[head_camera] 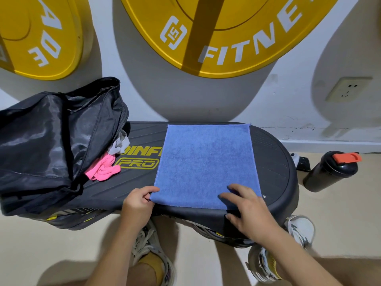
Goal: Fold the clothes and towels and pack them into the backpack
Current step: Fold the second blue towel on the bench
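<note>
A blue towel (206,164) lies spread flat on the black step platform (274,162). My left hand (138,205) pinches the towel's near left corner. Over the near right corner lies my right hand (247,207), fingers spread on the cloth and thumb at the edge. A black backpack (51,141) lies open on the platform's left end. Beside its opening, a pink garment (103,168) and a grey-white garment (119,143) lie bunched on the platform.
A black shaker bottle with an orange lid (329,172) stands on the floor to the right. Yellow weight plates (216,34) hang on the wall behind. A wall socket (348,89) is at the right. My shoes (148,250) are under the platform's near edge.
</note>
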